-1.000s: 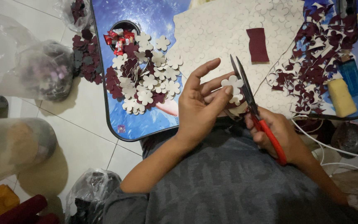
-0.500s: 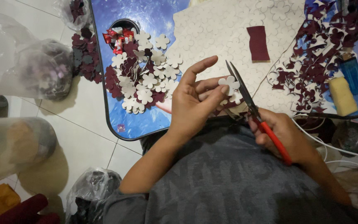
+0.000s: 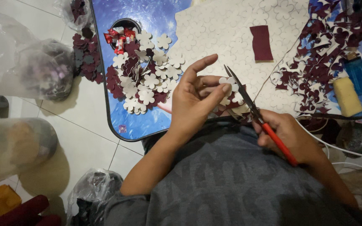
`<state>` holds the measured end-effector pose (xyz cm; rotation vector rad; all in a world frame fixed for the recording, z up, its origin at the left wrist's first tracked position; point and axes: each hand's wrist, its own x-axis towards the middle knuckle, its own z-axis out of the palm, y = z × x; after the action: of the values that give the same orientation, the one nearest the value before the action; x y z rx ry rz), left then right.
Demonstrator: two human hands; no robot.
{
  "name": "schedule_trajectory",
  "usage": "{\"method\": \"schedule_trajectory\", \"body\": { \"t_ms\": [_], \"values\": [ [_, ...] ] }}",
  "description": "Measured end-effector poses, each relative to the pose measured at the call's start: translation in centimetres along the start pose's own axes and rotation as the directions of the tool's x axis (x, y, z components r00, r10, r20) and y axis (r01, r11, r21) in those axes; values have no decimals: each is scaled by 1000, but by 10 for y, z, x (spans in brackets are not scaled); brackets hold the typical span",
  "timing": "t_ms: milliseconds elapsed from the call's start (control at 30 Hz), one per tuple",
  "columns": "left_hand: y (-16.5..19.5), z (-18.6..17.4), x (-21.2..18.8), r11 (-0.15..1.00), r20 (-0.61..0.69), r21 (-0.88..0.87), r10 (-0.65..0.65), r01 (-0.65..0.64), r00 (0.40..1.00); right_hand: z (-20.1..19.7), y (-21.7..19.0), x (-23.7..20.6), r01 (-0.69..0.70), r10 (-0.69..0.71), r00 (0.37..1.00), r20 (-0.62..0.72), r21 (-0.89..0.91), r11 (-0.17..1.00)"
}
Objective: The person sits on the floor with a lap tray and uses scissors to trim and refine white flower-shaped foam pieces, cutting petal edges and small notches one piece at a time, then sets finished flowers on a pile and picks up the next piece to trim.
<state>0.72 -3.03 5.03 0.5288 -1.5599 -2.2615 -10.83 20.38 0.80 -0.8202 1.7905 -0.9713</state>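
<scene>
My left hand (image 3: 195, 98) pinches a small cream flower-shaped cutout (image 3: 228, 85) over the low blue table (image 3: 147, 121). My right hand (image 3: 288, 136) grips red-handled scissors (image 3: 254, 111), whose dark blades point up and left and touch the cutout. A pile of cream and maroon flower cutouts (image 3: 145, 81) lies on the table to the left of my left hand. A large cream sheet (image 3: 227, 33) marked with flower outlines lies behind the hands.
Maroon scraps (image 3: 319, 62) cover the table's right side beside a maroon rectangle (image 3: 261, 42), a yellow sponge (image 3: 347, 96) and a blue bottle (image 3: 358, 74). Plastic bags (image 3: 42, 69) and a lidded jar (image 3: 13, 144) sit on the tiled floor at left. White cables (image 3: 340, 150) trail right.
The scissors and cutout have shifted slightly as my left hand turns the cutout; the blades have closed a little toward it. Both hands stay in about the same place.
</scene>
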Motion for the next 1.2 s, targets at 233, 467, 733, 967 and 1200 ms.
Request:
{"method": "schedule_trajectory", "body": {
  "t_ms": [233, 467, 733, 967, 1200],
  "values": [
    [-2, 7, 3, 1000, -39, -16, -2, 1, 999, 1, -2, 1, 16, -17, 1000, -6, -17, 1000],
    [-2, 5, -1, 998, 42, -55, -40, 42, 998, 0, -13, -4, 52, -52, 999, -8, -74, 996],
    [-4, 5, -2, 997, 101, -59, -43, 50, 994, -1, -20, -4, 122, -120, 992, 36, -52, 991],
    [2, 3, -3, 998, 87, -40, -38, 42, 995, 1, -17, -3, 58, -57, 998, 35, -23, 998],
    [4, 4, -1, 994, 51, 111, -7, 1, 999, 1, -17, -1, 58, -55, 996, 68, -46, 997]
  ]
}}
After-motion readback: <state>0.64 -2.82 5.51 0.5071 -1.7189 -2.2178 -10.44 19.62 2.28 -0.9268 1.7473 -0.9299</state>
